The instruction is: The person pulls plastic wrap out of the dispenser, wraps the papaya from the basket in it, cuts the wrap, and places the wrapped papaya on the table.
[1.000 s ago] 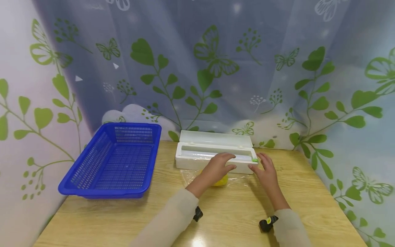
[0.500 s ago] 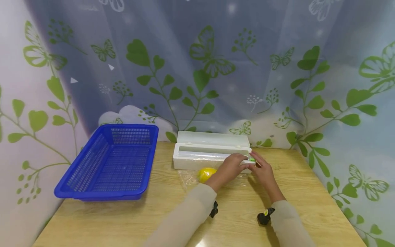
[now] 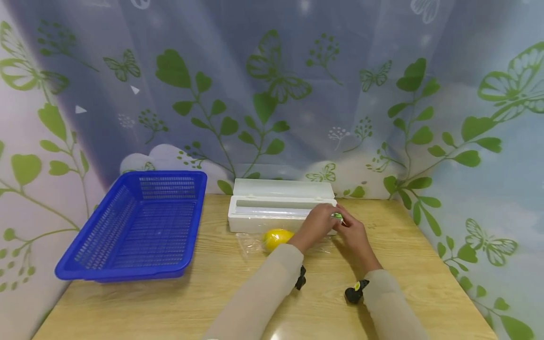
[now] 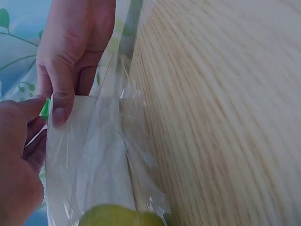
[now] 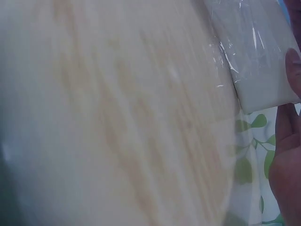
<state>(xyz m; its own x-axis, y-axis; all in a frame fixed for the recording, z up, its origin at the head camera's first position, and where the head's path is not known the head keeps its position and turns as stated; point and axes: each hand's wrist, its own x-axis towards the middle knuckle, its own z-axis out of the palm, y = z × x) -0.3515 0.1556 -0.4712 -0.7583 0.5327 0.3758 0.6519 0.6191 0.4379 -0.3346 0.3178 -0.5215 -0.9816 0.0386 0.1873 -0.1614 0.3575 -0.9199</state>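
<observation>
Because yellow fruit (image 3: 276, 238) lay just in front of white box (image 3: 263, 224) on surface (image 3: 208, 283), clear film (image 3: 250, 242) running down from box could reach it, probably reason for that spot. Right hand (image 3: 353, 231) gripped box's right end, thumb on front face, likely to steady it. Left hand (image 3: 316, 224), fingers bent, touched green slider (image 4: 45, 109) there; whether pinching it, could not tell. Hands close together. Blue basket (image 3: 127, 275) sat apart to left. Behind, lid (image 3: 284, 188) stood tipped back before patterned curtain (image 3: 212, 28).
</observation>
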